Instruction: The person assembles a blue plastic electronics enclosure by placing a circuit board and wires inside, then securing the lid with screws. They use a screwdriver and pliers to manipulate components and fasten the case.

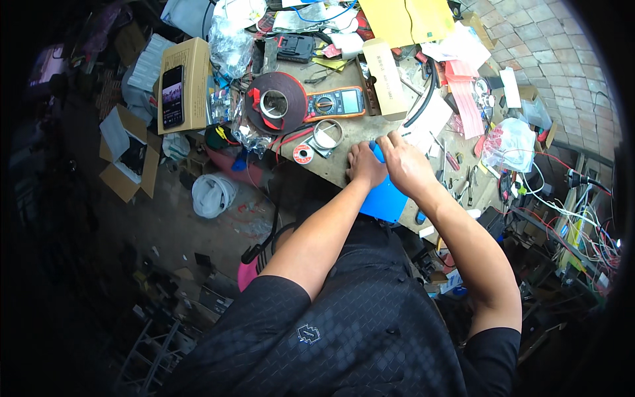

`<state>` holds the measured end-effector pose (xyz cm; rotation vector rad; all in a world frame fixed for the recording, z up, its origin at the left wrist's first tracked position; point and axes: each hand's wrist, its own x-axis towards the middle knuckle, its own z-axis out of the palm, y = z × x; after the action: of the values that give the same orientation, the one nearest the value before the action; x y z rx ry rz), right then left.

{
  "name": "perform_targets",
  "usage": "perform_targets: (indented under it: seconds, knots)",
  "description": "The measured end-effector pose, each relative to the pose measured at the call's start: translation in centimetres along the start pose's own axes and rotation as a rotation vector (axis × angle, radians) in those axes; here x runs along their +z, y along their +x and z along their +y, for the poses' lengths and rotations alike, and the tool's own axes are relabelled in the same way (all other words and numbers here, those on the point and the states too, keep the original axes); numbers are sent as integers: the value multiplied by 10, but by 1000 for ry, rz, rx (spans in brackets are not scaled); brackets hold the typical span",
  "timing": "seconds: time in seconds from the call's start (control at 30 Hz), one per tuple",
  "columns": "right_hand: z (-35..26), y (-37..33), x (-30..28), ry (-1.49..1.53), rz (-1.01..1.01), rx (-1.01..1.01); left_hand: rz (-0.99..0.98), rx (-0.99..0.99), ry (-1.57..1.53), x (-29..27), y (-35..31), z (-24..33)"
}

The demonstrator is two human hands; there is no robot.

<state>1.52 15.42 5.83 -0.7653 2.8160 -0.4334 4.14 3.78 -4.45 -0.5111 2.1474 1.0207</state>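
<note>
A flat blue piece with a smooth, sheet-like surface point(385, 200) lies at the near edge of the bench, in front of my body. Both hands are at its far end, close together. My left hand point(367, 165) is curled closed over its left side. My right hand point(406, 167) grips it from the right, fingers bent and pointing away from me. Between the hands a narrow bit of blue shows; what my fingertips do there is hidden. Left of my hands are a roll of tape point(327, 134) and a small solder spool point(303, 154).
An orange multimeter point(336, 103), a large dark tape roll point(276, 104) and an open cardboard box point(385, 79) stand beyond. Pliers point(468, 185) lie right, near tangled wires point(589, 228). A phone point(172, 96) leans on a carton at left. A white bucket point(213, 195) is on the floor.
</note>
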Motion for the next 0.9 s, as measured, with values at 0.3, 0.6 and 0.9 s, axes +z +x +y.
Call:
perform_targets:
  seconds: [0.3,0.6,0.9]
  knots:
    - [-21,5,-16,-131,-1,243,4,12,13,5,7,-4]
    - [-15,12,-4,-157,-115,267,-10,12,-34,4,4,-4]
    - [-4,-2,-14,-162,-160,203,-25,-14,-28,-8,-6,12]
